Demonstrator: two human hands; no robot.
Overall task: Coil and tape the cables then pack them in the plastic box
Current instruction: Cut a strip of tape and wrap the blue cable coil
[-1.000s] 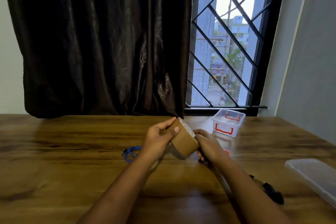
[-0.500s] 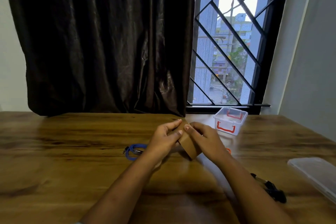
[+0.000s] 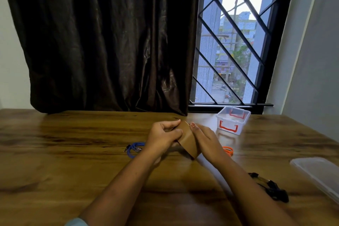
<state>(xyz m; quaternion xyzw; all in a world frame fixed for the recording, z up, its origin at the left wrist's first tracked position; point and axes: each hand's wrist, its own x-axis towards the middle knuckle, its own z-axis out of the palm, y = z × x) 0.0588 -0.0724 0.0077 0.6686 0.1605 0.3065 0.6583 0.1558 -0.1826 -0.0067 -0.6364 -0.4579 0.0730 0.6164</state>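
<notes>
gripping a brown tape roll [image 3: 188, 141] between them, the left hand [image 3: 163, 134] pinches its rim and the right hand [image 3: 205, 137] curls over its outer face, just above the tabletop [image 3: 64, 152]. a blue cable [image 3: 134, 149] lies left of the hands, an orange cable [image 3: 228, 150] to the right, and a black cable [image 3: 271, 189] nearer the person. the plastic box [image 3: 233, 123] sits open by the window, its lid [image 3: 319, 172] well apart at the right.

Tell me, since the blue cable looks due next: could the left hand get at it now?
Probably yes. The blue cable lies on the table just beside the left hand with nothing between, but that hand is gripping the tape roll and would have to let go.
</notes>
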